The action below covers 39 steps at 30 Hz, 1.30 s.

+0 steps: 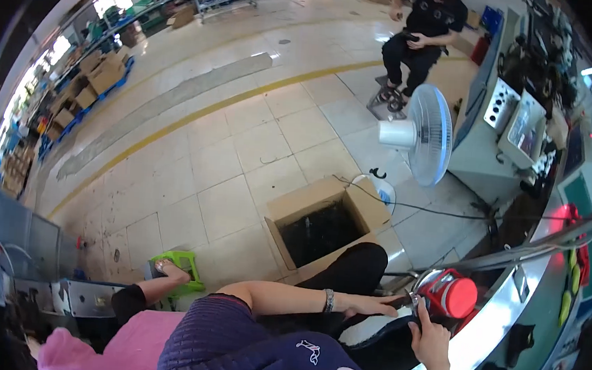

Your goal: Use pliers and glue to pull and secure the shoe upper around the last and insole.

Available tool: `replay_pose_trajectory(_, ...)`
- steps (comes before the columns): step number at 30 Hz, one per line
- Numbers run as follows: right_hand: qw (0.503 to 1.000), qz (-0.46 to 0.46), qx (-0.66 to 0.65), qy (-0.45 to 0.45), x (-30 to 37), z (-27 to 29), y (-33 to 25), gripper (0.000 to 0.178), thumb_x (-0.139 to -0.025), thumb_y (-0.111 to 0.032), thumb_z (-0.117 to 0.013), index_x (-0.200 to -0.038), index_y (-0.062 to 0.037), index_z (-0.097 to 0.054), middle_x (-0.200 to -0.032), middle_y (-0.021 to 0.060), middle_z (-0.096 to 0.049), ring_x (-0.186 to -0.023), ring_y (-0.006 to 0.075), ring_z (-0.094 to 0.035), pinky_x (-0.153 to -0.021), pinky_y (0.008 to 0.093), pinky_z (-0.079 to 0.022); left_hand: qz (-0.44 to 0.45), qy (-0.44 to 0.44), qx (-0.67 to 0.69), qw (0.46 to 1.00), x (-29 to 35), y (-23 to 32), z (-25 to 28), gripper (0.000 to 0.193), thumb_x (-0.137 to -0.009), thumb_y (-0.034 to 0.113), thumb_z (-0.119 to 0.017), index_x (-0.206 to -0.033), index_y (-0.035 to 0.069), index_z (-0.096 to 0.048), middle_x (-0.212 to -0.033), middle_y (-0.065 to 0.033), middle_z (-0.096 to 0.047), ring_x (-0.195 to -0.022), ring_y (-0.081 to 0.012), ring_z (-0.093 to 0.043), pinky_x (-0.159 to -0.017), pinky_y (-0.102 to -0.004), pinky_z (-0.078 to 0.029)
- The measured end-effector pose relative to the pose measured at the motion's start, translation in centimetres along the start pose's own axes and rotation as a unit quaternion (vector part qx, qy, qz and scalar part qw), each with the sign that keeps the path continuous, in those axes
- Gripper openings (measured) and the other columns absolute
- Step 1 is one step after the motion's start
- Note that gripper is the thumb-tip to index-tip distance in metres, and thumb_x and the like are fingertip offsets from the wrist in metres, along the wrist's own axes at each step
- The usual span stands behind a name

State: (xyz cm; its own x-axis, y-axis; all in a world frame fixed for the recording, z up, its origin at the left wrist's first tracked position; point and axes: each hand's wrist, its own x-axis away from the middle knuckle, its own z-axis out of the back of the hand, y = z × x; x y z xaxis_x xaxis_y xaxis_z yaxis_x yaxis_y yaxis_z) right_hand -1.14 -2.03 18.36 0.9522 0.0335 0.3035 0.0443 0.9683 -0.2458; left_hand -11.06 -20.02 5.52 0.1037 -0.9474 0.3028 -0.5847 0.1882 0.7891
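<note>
My left hand [370, 305], with a bracelet at its wrist, reaches in from the left, fingers bent beside a black piece with a white face [366, 328] over my lap. Close by on its right is my right hand [431, 340], its index finger stretched forward and the other fingers curled in. A small shiny metal part [413, 303] shows between the two hands; its kind is too small to tell. What the fingertips grip is mostly hidden. A red-lidded container [461, 298] stands just past my right hand, at the bench edge.
An open cardboard box [281, 215] with dark contents sits on the floor ahead, near a white fan [430, 135]. A cable crosses toward the green-topped bench [495, 347] at right. A green stool [195, 274] is at left. Farther off, another person [430, 22] sits.
</note>
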Motion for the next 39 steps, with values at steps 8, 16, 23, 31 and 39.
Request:
replay_pose_trajectory(8, 0.999, 0.007, 0.042, -0.030, -0.9, -1.4, 0.4, 0.064, -0.091, -0.018, -0.057, -0.147, -0.0133, -0.027, -0.066, 0.0188, -0.064, -0.063, 0.0374, -0.066, -0.061, 0.0463, -0.052, 0.037, 0.019, 0.045, 0.998, -0.9, -1.3, 0.7, 0.098, -0.079, 0.041, -0.073, -0.154, 0.033, -0.010, -0.147, -0.0144, -0.034, -0.131, -0.0235, -0.034, -0.102, -0.0373, -0.035)
replay_pose_trajectory(16, 1.000, -0.005, 0.014, -0.009, -0.1, -2.4, 1.2, 0.061, -0.092, -0.020, -0.057, -0.145, -0.0063, -0.031, -0.070, 0.0194, -0.065, -0.060, 0.0391, -0.064, -0.057, 0.0464, -0.050, 0.061, -0.003, 0.059, 0.996, -0.8, 0.3, 1.2, 0.103, -0.077, 0.029, -0.078, -0.154, 0.029, -0.010, -0.147, -0.0124, -0.035, -0.131, -0.0229, -0.036, -0.104, -0.0367, -0.034)
replay_pose_trajectory(23, 0.987, -0.032, -0.131, 0.088, 0.7, -1.0, -1.1, 0.065, -0.086, -0.017, -0.062, -0.145, -0.0153, -0.035, -0.070, 0.0199, -0.065, -0.064, 0.0396, -0.064, -0.062, 0.0483, -0.050, 0.063, -0.030, 0.110, 0.991, -1.0, -0.3, 1.6, 0.103, -0.075, 0.024, -0.080, -0.154, 0.033, -0.014, -0.142, -0.0110, -0.039, -0.126, -0.0214, -0.042, -0.098, -0.0358, -0.041)
replay_pose_trajectory(31, 0.999, -0.034, 0.001, -0.011, 0.7, -3.5, 0.7, 0.060, -0.095, -0.041, -0.049, -0.148, -0.0232, -0.028, -0.071, 0.0267, -0.063, -0.065, 0.0451, -0.062, -0.060, 0.0536, -0.049, 0.051, -0.002, 0.127, 0.991, 0.4, -2.4, 1.1, 0.080, -0.082, 0.062, -0.062, -0.150, 0.039, -0.026, -0.159, -0.0116, -0.011, -0.145, -0.0256, -0.006, -0.114, -0.0384, -0.009)
replay_pose_trajectory(39, 0.996, -0.041, -0.033, 0.078, 0.9, -0.1, -1.2, 0.061, -0.091, -0.042, -0.055, -0.146, -0.0264, -0.034, -0.081, 0.0292, -0.064, -0.069, 0.0456, -0.062, -0.063, 0.0536, -0.049, 0.024, 0.026, 0.084, 0.996, -0.7, -3.5, 0.6, 0.092, -0.080, 0.047, -0.070, -0.153, 0.036, -0.015, -0.153, -0.0137, -0.025, -0.141, -0.0290, -0.022, -0.108, -0.0436, -0.027)
